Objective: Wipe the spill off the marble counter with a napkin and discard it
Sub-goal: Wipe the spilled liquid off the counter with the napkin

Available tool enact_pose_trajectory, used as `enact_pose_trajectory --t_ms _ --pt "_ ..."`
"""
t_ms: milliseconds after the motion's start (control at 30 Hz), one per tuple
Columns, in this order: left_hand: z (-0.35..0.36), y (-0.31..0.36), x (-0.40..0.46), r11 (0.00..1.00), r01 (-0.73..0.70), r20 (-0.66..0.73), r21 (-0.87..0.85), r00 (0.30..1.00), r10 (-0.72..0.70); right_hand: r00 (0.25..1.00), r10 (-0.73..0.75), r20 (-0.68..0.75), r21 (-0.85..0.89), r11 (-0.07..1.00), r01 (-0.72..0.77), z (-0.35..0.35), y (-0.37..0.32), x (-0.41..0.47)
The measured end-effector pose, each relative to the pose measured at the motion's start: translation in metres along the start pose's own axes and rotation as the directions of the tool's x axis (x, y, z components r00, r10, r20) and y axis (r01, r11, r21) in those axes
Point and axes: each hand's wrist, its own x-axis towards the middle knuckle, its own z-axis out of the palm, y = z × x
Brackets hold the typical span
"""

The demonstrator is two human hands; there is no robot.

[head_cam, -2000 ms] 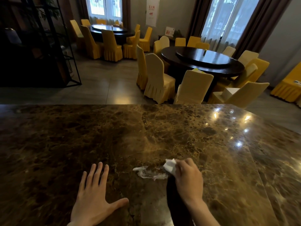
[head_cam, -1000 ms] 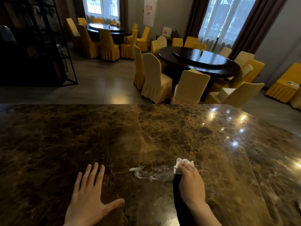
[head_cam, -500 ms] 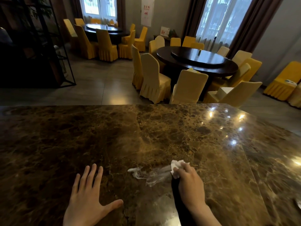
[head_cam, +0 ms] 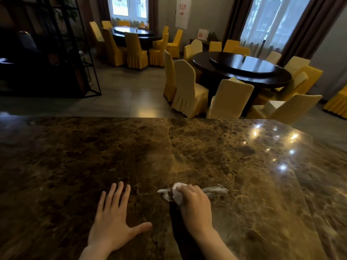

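1. risk: the napkin (head_cam: 177, 194) is a small wad and the spill (head_cam: 214, 190) runs as a thin pale streak on both sides of the right hand (head_cam: 195, 205). my read: a pass this narrow smears liquid along the marble counter (head_cam: 187, 151) instead of lifting it.
2. risk: the wad looks partly soaked. judgement only, but a saturated napkin pushes a film around and may shed bits on the polished stone.
3. risk: glare spots far to the right of the right hand and the busy brown veining make a thin residue hard to spot, so a leftover patch could get missed.
4. risk: no bin in view, so the discard step means carrying a wet wad; drips are possible.
5. right hand: fingers curled closed around the napkin, knuckles up, pressing it onto the counter. white wad sticks out at the fingertips, on the side toward the left hand (head_cam: 114, 222).
6. left hand: flat on the counter, fingers spread, thumb angled out toward the right hand. holds nothing, touches only marble, just beside the streak's near end but clear of it.
7. spill location: directly under and either side of the right hand's fingertips.
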Motion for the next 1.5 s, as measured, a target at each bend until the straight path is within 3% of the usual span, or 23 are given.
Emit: enact_pose_trajectory --t_ms 133,233,333,433,600,667,767,933,967,1067,1200,1333,1433,1500 --pt "0.002 -0.001 0.002 1.000 0.009 -0.020 -0.008 1.000 -0.009 0.972 -0.215 0.094 0.001 0.977 0.216 0.021 -0.038 0.022" --pt "0.004 -0.001 0.001 1.000 0.001 -0.042 -0.029 0.999 -0.002 0.944 -0.249 0.215 -0.003 0.967 0.256 0.037 -0.046 0.025" --pt "0.006 -0.003 0.002 0.999 -0.004 -0.056 -0.040 0.998 0.002 0.937 -0.264 0.227 -0.068 0.956 0.286 0.039 -0.035 0.019" --pt "0.008 -0.005 0.002 0.999 -0.014 -0.065 -0.051 0.998 0.010 0.970 -0.177 0.167 -0.108 0.974 0.197 0.028 -0.011 0.013" --pt "0.008 -0.006 0.001 0.998 -0.033 -0.086 -0.056 0.996 0.028 0.990 0.141 0.027 -0.187 0.973 -0.134 0.012 0.017 0.015" --pt "0.008 -0.006 -0.001 0.997 -0.039 -0.088 -0.060 0.996 0.034 0.987 0.161 0.009 -0.194 0.969 -0.156 0.014 0.009 0.014" --pt "0.009 -0.006 0.000 0.999 -0.028 -0.091 -0.034 0.996 0.025 0.997 0.004 0.071 -0.134 0.991 0.006 0.025 -0.019 0.002" --pt "0.012 -0.003 0.004 0.999 -0.032 -0.111 -0.027 0.993 0.028 0.941 -0.271 0.204 -0.079 0.953 0.292 0.023 -0.027 -0.033" --pt "0.013 -0.005 0.003 0.999 -0.028 -0.111 -0.038 0.994 0.024 0.951 -0.255 0.174 -0.095 0.957 0.274 0.018 -0.019 -0.036" --pt "0.006 0.010 0.016 0.997 -0.073 -0.128 -0.030 0.989 0.069 0.999 0.007 -0.033 -0.154 0.988 -0.012 -0.020 0.034 -0.029" --pt "0.005 0.014 0.020 0.997 -0.068 -0.122 -0.021 0.990 0.065 0.959 0.255 -0.126 -0.240 0.930 -0.279 -0.044 0.079 -0.012" --pt "0.007 0.012 0.016 0.998 -0.056 -0.104 -0.005 0.993 0.055 0.981 0.192 -0.026 -0.286 0.939 -0.191 -0.018 0.056 -0.010" --pt "0.010 0.005 0.008 0.999 -0.036 -0.096 -0.026 0.995 0.034 0.998 0.031 0.054 -0.072 0.997 -0.027 -0.001 0.033 -0.012" --pt "0.008 0.001 0.005 0.999 -0.020 -0.093 -0.029 0.995 0.017 0.995 0.084 0.062 0.243 0.965 -0.097 -0.005 0.026 -0.007"
